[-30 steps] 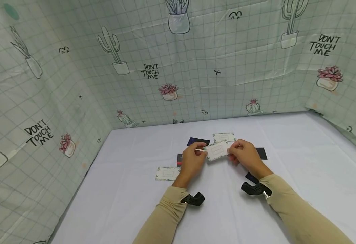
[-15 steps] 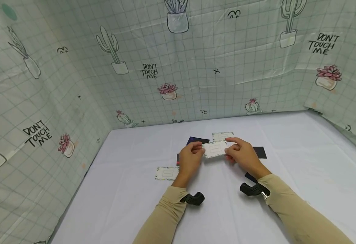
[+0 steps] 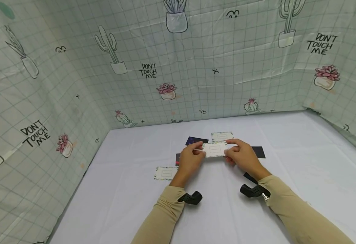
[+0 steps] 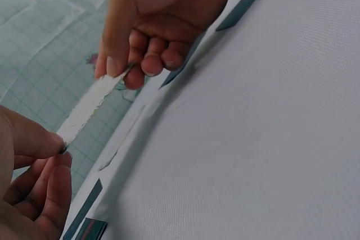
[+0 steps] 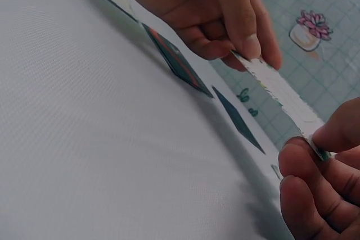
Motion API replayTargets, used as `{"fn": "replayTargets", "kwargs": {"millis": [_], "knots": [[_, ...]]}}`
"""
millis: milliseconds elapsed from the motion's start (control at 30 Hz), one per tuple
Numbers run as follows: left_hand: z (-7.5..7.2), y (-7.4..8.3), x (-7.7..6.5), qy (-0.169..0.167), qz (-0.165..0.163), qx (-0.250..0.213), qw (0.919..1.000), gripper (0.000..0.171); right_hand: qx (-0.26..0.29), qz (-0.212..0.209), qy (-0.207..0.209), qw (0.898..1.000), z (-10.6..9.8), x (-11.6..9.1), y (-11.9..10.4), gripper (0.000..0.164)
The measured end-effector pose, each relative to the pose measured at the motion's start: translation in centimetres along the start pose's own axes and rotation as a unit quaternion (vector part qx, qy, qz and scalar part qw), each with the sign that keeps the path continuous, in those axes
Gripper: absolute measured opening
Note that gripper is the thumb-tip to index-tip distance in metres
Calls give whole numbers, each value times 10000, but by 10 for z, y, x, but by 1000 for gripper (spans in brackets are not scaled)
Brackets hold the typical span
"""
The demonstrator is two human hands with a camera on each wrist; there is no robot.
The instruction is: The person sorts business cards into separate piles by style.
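Observation:
A white card with a leafy printed border (image 3: 215, 149) is held up off the table between both hands, its face toward the head camera. My left hand (image 3: 191, 162) pinches its left end between thumb and fingers. At the opposite end, my right hand (image 3: 242, 157) pinches the card the same way. The left wrist view catches the card (image 4: 90, 108) nearly edge-on, raised over the tabletop. Behind it lies a similar leafy-bordered card (image 3: 222, 136), flat on the table.
Around the hands lie a dark blue card (image 3: 196, 140), a dark card with a red stripe (image 3: 178, 159) partly hidden by the left hand, another leafy-bordered card (image 3: 166, 173), a black card (image 3: 259, 152) and a dark card (image 3: 250, 178) near the right wrist. Printed cloth (image 3: 190, 61) hangs behind the white table.
The held card has turned from a tilt to nearly level. My left fingers have shifted along its left end, and my right index finger has moved up to its top corner.

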State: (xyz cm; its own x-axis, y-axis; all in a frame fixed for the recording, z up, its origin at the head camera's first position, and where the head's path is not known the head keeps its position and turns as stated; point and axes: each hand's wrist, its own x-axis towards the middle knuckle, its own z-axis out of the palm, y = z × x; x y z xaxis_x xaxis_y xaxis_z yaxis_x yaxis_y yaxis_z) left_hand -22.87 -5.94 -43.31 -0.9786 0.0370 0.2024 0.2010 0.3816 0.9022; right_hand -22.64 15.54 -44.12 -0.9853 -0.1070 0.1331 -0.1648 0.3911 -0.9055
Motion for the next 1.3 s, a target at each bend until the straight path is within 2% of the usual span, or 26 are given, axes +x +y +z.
{"fn": "replayTargets", "kwargs": {"millis": [300,433,667,900,1133,1300], "knots": [[-1,-1,-2,-113,16,246,9996,41,-186,11,160,9997,0,1,1,34],[-1,-1,-2,-127,28,386,9992,41,-213,55,176,9996,0,1,1,35],[-1,-2,-3,-163,48,591,9981,43,-705,80,241,9972,1,2,1,38],[0,-2,-3,-219,278,1025,9941,41,-971,18,316,9948,3,3,3,35],[0,0,-5,-234,408,1195,9917,35,-1291,-114,344,9910,3,2,2,32],[0,3,-7,-299,475,1441,9880,35,-1499,-52,289,9883,3,1,0,32]]}}
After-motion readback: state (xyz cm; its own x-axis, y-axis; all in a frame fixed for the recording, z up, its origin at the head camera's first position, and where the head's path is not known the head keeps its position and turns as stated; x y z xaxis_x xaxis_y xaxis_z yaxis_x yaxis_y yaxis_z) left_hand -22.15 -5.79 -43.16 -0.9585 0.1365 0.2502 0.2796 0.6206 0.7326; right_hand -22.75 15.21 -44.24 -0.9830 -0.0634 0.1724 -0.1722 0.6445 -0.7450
